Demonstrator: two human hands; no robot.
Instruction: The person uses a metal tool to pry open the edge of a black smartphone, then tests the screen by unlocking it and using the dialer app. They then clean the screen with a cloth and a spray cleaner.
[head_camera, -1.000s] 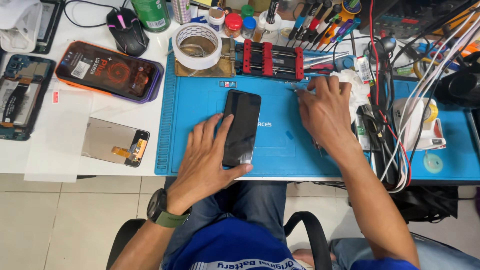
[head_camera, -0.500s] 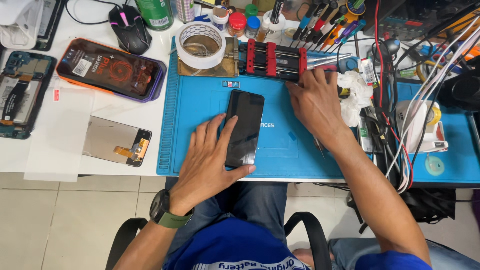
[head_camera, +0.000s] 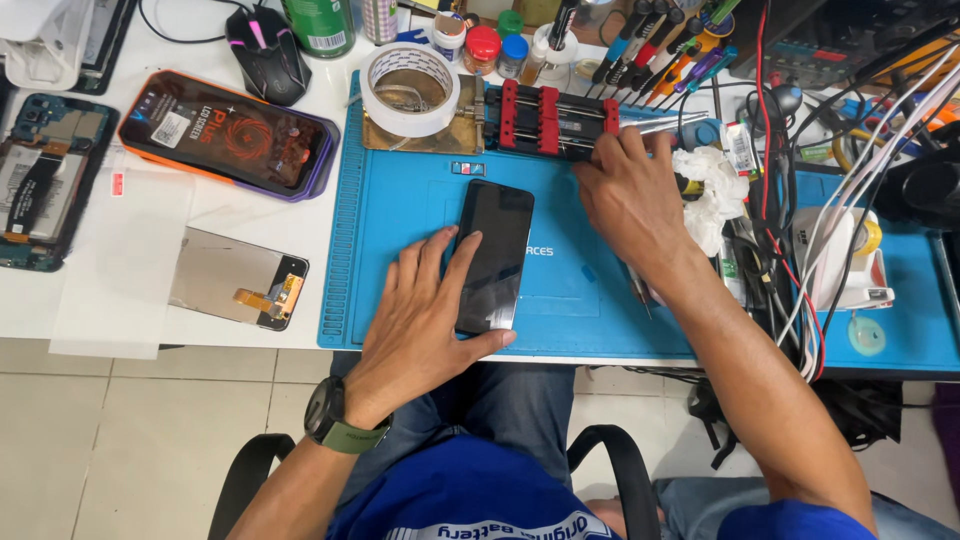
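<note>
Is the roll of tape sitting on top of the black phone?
No, the roll of tape lies at the mat's far edge, apart from the black phone under the left hand.

Head view, looking down (close), workbench (head_camera: 640, 300)

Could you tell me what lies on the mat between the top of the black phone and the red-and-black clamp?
In the head view, a small dark chip-like part lies on the blue mat between the black phone and the clamp.

Smartphone (head_camera: 493, 256): black, slim, dark screen facing up, lying flat lengthwise on blue work mat (head_camera: 400, 210). Clamp fixture (head_camera: 552, 120): red and black, at the mat's far edge.
</note>
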